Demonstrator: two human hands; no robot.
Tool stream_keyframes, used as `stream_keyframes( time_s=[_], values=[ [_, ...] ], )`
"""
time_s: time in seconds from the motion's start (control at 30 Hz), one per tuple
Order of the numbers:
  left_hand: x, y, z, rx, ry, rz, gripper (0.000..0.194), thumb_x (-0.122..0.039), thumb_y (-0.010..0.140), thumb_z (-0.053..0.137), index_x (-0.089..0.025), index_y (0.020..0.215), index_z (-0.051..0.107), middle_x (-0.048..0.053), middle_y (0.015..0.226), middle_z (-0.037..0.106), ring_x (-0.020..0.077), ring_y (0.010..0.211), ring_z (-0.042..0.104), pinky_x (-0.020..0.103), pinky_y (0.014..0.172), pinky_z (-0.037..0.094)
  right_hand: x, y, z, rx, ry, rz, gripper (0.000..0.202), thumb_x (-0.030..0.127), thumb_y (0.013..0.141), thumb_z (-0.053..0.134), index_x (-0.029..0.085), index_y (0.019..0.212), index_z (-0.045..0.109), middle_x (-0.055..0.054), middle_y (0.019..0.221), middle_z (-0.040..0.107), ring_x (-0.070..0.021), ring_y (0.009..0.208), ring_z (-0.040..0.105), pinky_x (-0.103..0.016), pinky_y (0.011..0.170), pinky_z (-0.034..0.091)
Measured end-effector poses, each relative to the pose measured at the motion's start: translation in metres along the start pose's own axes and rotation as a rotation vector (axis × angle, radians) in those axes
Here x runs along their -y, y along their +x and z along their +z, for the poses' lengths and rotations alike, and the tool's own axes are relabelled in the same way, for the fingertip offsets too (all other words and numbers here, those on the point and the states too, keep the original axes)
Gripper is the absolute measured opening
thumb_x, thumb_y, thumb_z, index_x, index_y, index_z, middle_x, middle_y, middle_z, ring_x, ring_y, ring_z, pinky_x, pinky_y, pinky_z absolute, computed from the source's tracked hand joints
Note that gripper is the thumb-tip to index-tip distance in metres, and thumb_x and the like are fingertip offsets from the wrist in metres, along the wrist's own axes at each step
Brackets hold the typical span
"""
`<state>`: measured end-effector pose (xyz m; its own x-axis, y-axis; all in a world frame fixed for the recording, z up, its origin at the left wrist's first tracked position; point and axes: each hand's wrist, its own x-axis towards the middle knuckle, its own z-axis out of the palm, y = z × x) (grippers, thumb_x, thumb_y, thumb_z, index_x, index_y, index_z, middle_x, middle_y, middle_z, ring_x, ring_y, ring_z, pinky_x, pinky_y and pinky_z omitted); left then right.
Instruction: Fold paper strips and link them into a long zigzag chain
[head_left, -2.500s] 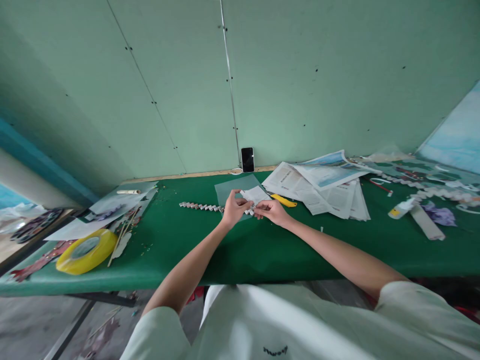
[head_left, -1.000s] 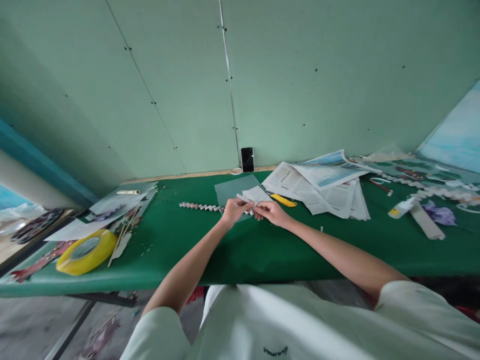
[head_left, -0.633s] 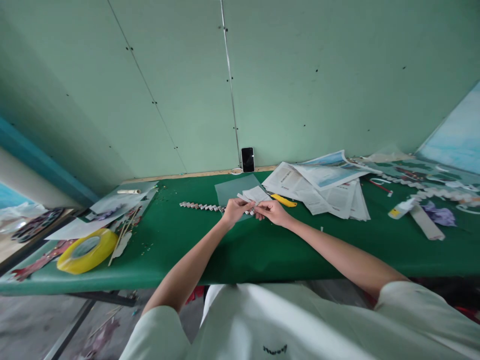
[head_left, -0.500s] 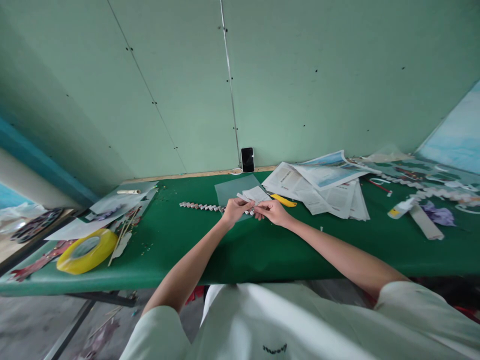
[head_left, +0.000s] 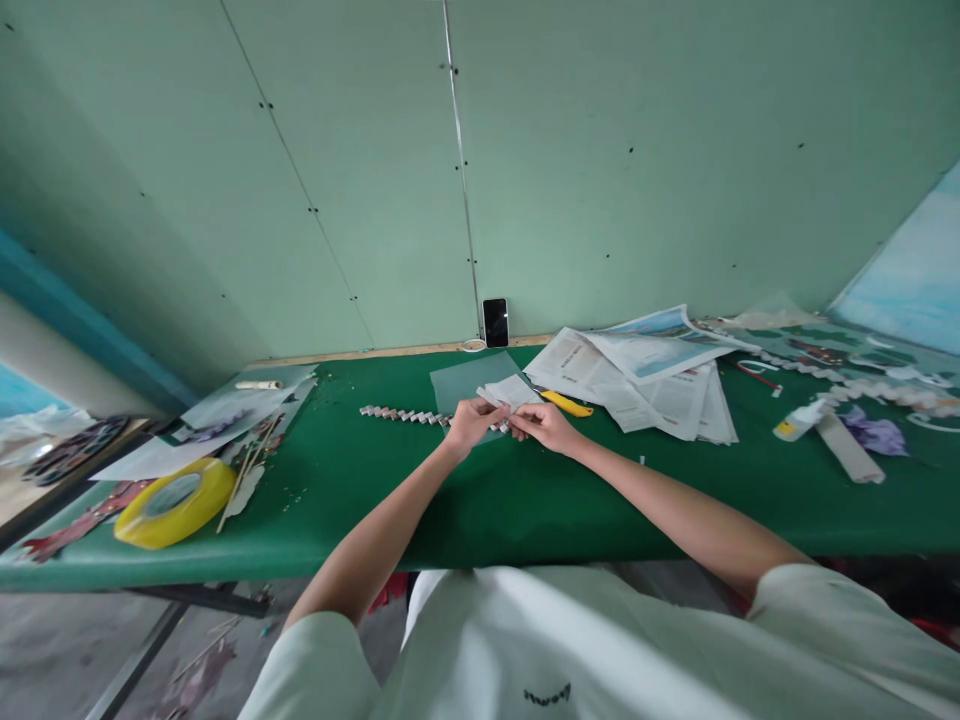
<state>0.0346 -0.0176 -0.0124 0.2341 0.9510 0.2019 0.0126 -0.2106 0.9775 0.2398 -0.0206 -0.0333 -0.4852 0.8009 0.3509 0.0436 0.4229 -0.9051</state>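
Note:
A zigzag chain of folded paper (head_left: 405, 414) runs from the left along the green table into my hands. My left hand (head_left: 472, 422) is closed on the chain near its right end. Fingers pinched together, my right hand (head_left: 546, 426) meets the left one at that same end; the bit between the fingertips is mostly hidden. Just behind the hands lie small white paper pieces (head_left: 510, 390) on a translucent sheet (head_left: 457, 378). A yellow utility knife (head_left: 567, 403) rests right behind my right hand.
Newspaper sheets (head_left: 645, 390) are piled to the right. Farther right lie a glue bottle (head_left: 798, 420) and a purple crumpled piece (head_left: 876, 432). A yellow tape roll (head_left: 176, 502) sits at the left front edge. A phone (head_left: 496, 323) leans on the wall.
The fingertips have shifted slightly at the chain's end. Both hands stay in nearly the same place, and the view has tilted a little.

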Motion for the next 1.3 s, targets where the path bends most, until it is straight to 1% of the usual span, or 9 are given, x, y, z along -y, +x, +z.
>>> stream_keyframes(
  time_s=[0.33,0.43,0.5,0.6,0.7,0.8,0.93,1.03,1.3],
  values=[
    [0.001,0.001,-0.001,0.005,-0.032,-0.012,0.049,-0.056,0.069,0.090,-0.012,0.089,0.081,0.007,0.074,0.074,0.0138,0.061,0.060,0.027,0.061,0.048,0.001,0.000,-0.001,0.004,-0.041,0.017,0.048,0.064,0.097,0.063,0.020,0.080,0.072,-0.005,0.069,0.071,-0.0205,0.062,0.066,-0.031,0.062,0.053],
    [-0.001,-0.001,-0.002,0.089,0.010,-0.038,0.045,-0.055,0.070,0.089,-0.013,0.084,0.081,0.009,0.076,0.076,0.0149,0.062,0.061,0.028,0.062,0.049,-0.001,0.000,-0.003,-0.122,-0.079,0.001,0.047,0.064,0.096,0.063,0.021,0.081,0.072,-0.005,0.069,0.070,-0.0212,0.063,0.065,-0.032,0.061,0.051],
    [-0.004,-0.003,-0.002,0.172,0.070,-0.067,0.040,-0.053,0.073,0.087,-0.014,0.076,0.080,0.009,0.073,0.075,0.0152,0.062,0.061,0.027,0.061,0.048,-0.002,0.001,-0.004,-0.217,-0.102,-0.025,0.042,0.062,0.095,0.067,0.021,0.091,0.074,-0.005,0.077,0.072,-0.0220,0.068,0.066,-0.032,0.065,0.052],
    [-0.008,-0.007,-0.001,0.278,0.167,-0.082,0.037,-0.052,0.081,0.081,-0.015,0.072,0.080,0.008,0.072,0.074,0.0154,0.063,0.061,0.026,0.061,0.047,0.000,0.001,-0.006,-0.235,-0.131,-0.078,0.039,0.058,0.091,0.073,0.020,0.102,0.074,-0.006,0.086,0.074,-0.0223,0.075,0.067,-0.032,0.069,0.055],
    [-0.011,-0.009,0.001,0.361,0.199,-0.096,0.038,-0.053,0.085,0.077,-0.015,0.078,0.080,0.008,0.077,0.075,0.0158,0.068,0.064,0.026,0.065,0.049,0.004,0.000,-0.005,-0.204,-0.201,-0.154,0.034,0.053,0.095,0.070,0.020,0.085,0.075,-0.006,0.078,0.072,-0.0207,0.070,0.066,-0.031,0.067,0.054],
    [-0.011,-0.008,0.001,0.371,0.187,-0.143,0.044,-0.057,0.085,0.076,-0.014,0.082,0.076,0.007,0.077,0.073,0.0152,0.070,0.065,0.026,0.069,0.051,0.005,0.000,-0.002,-0.284,-0.260,-0.220,0.036,0.048,0.099,0.068,0.020,0.076,0.075,-0.006,0.076,0.075,-0.0216,0.069,0.068,-0.032,0.067,0.055],
    [-0.009,-0.006,0.000,0.352,0.116,-0.208,0.053,-0.064,0.085,0.075,-0.012,0.090,0.072,0.008,0.080,0.073,0.0142,0.065,0.066,0.027,0.066,0.051,0.001,0.000,-0.001,-0.425,-0.327,-0.293,0.027,0.043,0.099,0.068,0.022,0.096,0.084,-0.009,0.092,0.081,-0.0269,0.082,0.075,-0.037,0.073,0.060],
    [-0.006,-0.005,-0.002,0.345,0.016,-0.233,0.059,-0.068,0.081,0.078,-0.011,0.097,0.073,0.008,0.080,0.073,0.0132,0.062,0.065,0.027,0.064,0.050,-0.004,0.000,-0.002,-0.440,-0.438,-0.358,0.030,0.038,0.103,0.063,0.022,0.121,0.081,-0.009,0.095,0.081,-0.0261,0.081,0.074,-0.039,0.076,0.061],
    [-0.003,-0.002,-0.006,0.334,-0.100,-0.285,0.063,-0.067,0.074,0.085,-0.009,0.095,0.074,0.007,0.077,0.071,0.0121,0.061,0.063,0.028,0.064,0.050,-0.011,0.000,-0.013,-0.160,-0.615,-0.412,0.043,0.031,0.111,0.044,0.023,0.150,0.062,-0.010,0.093,0.073,-0.0224,0.078,0.067,-0.035,0.072,0.058]
  ],
)
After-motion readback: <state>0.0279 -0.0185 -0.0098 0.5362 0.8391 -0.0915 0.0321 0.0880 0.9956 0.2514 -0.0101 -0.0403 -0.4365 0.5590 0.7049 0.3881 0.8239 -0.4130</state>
